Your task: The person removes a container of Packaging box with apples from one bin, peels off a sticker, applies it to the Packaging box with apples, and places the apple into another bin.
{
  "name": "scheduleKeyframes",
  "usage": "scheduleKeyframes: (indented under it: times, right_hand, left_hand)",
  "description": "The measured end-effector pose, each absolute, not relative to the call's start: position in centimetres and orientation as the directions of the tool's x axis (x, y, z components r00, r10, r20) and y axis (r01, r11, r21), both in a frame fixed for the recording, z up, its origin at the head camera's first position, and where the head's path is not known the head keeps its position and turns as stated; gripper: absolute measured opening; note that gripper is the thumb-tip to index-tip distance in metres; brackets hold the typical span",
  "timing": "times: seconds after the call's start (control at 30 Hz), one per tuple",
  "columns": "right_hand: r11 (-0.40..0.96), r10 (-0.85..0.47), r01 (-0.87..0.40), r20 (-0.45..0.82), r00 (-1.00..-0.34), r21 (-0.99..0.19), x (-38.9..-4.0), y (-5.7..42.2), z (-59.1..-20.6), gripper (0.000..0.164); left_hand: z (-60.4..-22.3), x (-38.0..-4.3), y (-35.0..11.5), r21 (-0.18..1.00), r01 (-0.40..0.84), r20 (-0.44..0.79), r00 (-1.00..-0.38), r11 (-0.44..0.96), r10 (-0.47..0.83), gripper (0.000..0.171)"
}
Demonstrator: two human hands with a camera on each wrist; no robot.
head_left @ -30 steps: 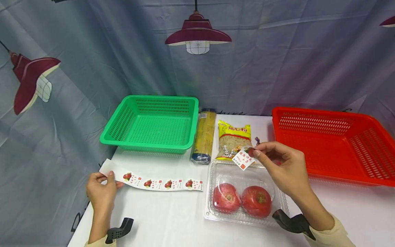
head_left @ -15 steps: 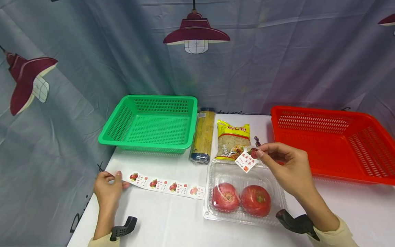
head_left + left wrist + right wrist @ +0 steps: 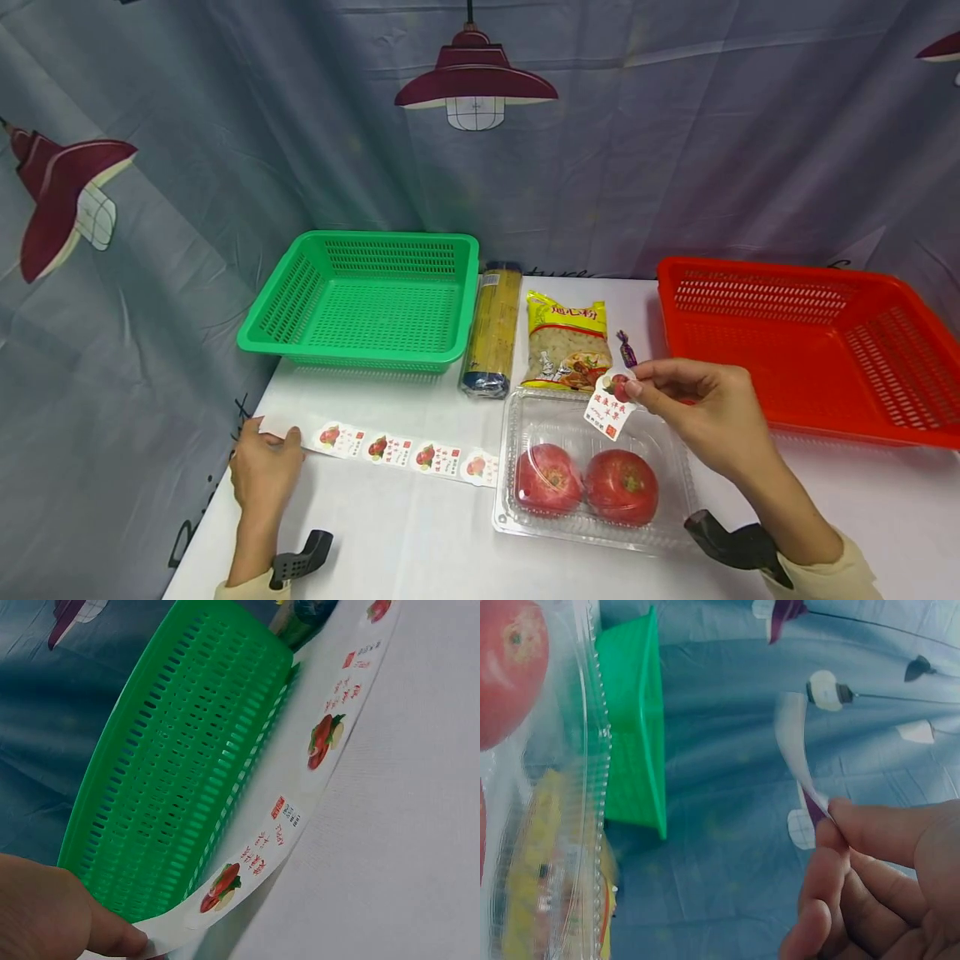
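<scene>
In the head view my right hand (image 3: 708, 417) pinches a single white apple-print sticker (image 3: 611, 404) by its upper corner, above the clear plastic box (image 3: 510, 500). Seen by the right wrist camera, that sticker (image 3: 791, 735) curls slightly between thumb and forefinger. Two red apples (image 3: 622, 487) sit inside the box. On the left, my left hand (image 3: 266, 471) pinches the end of a sticker strip (image 3: 408, 454), whose right end reaches the box's left edge. In the left wrist view the thumb lies on top of the strip (image 3: 289, 817).
Behind the strip stands a green basket (image 3: 360, 354). A spaghetti pack (image 3: 495, 325), a yellow pasta bag (image 3: 566, 342) and a small purple-wrapped item (image 3: 626, 348) lie at the back. A red basket (image 3: 780, 375) is at the right.
The left hand has shifted slightly right and down, and the strip has come down flatter on the table. My right hand has lowered a little, and its sticker has turned more upright.
</scene>
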State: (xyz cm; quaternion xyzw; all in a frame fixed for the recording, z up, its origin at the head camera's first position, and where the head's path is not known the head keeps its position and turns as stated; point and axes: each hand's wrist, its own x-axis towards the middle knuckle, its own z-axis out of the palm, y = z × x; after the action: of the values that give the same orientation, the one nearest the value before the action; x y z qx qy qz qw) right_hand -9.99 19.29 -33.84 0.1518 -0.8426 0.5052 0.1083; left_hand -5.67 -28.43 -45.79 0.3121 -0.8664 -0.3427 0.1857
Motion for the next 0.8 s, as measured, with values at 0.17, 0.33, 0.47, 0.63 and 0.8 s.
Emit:
scheduleKeyframes:
  times: [0.17,0.33,0.47,0.63,0.8]
  right_hand:
    - [0.479,-0.212,-0.353,0.284,-0.935,-0.804,-10.1,19.9,-34.0,0.01]
    - [0.447,-0.314,-0.356,0.229,-0.921,-0.821,-10.4,20.6,-34.2,0.007]
    - [0.395,-0.406,-0.316,0.144,-0.902,-0.863,-10.8,21.0,-34.5,0.006]
    - [0.404,-0.51,-0.253,0.013,-0.86,-0.879,-11.5,21.2,-35.1,0.004]
    - [0.423,-0.588,-0.226,-0.076,-0.805,-0.877,-12.4,21.2,-35.9,0.003]
  left_hand:
    - [-45.8,-5.5,-28.7,0.645,-0.454,0.08,-0.759,0.614,-0.646,0.054]
    - [-45.8,-5.4,-28.8,0.615,-0.477,0.007,-0.793,0.627,-0.61,0.062]
    - [-45.6,-5.4,-28.6,0.616,-0.483,-0.021,-0.8,0.622,-0.6,0.068]
    - [-45.4,-5.4,-28.5,0.619,-0.477,-0.03,-0.808,0.623,-0.589,0.074]
    - [-44.9,-5.3,-28.5,0.616,-0.466,-0.031,-0.82,0.635,-0.572,0.075]
